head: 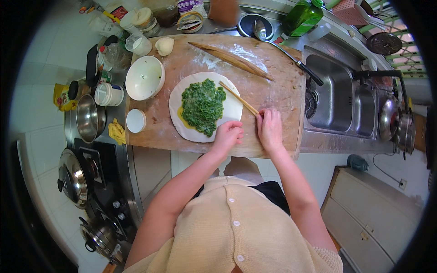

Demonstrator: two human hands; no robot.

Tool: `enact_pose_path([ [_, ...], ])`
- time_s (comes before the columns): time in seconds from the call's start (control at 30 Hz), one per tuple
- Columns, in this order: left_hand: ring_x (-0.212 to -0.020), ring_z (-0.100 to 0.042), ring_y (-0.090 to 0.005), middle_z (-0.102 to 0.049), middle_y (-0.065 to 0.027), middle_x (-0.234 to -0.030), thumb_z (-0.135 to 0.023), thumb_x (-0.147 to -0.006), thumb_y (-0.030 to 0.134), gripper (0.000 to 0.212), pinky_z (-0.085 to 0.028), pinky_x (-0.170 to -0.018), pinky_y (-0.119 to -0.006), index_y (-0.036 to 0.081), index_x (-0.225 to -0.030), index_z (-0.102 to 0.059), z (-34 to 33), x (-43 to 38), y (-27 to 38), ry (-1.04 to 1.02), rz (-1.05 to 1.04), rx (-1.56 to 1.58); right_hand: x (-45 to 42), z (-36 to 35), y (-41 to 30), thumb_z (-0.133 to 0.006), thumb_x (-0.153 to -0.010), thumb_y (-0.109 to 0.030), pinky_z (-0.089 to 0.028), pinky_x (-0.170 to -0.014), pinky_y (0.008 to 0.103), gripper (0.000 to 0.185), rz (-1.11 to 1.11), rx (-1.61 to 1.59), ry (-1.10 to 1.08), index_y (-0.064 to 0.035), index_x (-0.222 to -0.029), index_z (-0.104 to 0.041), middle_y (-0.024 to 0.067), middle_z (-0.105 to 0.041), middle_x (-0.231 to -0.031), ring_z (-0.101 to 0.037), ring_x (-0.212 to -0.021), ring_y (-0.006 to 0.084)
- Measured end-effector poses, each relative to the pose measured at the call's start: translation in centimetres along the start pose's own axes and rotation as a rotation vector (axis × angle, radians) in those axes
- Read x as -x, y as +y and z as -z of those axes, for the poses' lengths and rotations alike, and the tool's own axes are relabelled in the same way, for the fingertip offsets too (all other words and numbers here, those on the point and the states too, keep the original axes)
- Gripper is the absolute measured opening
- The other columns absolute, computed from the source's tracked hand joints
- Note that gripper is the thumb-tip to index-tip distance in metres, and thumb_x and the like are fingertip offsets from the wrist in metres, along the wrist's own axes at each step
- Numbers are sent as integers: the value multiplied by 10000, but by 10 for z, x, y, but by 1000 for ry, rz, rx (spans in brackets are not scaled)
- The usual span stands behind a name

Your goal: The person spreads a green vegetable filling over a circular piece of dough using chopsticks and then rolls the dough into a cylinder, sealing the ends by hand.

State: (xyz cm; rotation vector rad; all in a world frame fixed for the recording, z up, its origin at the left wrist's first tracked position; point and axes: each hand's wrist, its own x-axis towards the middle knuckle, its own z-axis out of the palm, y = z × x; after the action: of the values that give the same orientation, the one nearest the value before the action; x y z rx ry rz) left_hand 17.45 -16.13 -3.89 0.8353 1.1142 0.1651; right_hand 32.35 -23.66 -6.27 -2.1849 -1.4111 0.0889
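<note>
A round sheet of rolled dough (pixel 232 112) lies on a floured wooden board (pixel 280 99), with chopped green filling (pixel 203 105) spread over its left and middle. My right hand (pixel 270 128) grips the thick ends of a pair of chopsticks (pixel 239 98), whose tips reach over the dough's upper right. Over the dough's lower right edge is my left hand (pixel 229 135), fingers curled, with nothing visible in it. A wooden rolling pin (pixel 232 60) rests behind the dough. To the left stand a white bowl (pixel 145 78) and a white round lid (pixel 136 120); a dough ball (pixel 165 46) sits farther back.
A black-handled ladle (pixel 290 54) crosses the board's back right corner beside the steel sink (pixel 329 88). Jars, a plastic cup (pixel 139 44) and a steel bowl (pixel 89 118) crowd the left side. A lidded wok (pixel 73 177) is on the stove at the lower left.
</note>
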Motion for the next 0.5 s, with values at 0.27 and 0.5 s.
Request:
enact_pose_path([
  [0.27, -910, -618, -184, -618, -123, -1012, -510, -929, 131, 341, -530, -781, -304, -41, -1221, -482, -48, -11, -7, 117, -55, 168, -4, 10, 9, -599, -865, -130, -450, -710, 399, 163, 59, -8, -166, -6, -949, -536, 151, -554, -890, -540, -809, 298],
  [0.5, -1085, -575, -211, -587, -175, -1180, -481, -981, 229, 326, -443, -960, -337, -3, -1210, -496, -41, 3, 5, -176, -166, 653, -23, 75, -9, -593, -911, -136, -450, -520, 269, 237, -439, -855, -801, -7, -1109, -574, 43, -592, -771, -526, -553, 112],
])
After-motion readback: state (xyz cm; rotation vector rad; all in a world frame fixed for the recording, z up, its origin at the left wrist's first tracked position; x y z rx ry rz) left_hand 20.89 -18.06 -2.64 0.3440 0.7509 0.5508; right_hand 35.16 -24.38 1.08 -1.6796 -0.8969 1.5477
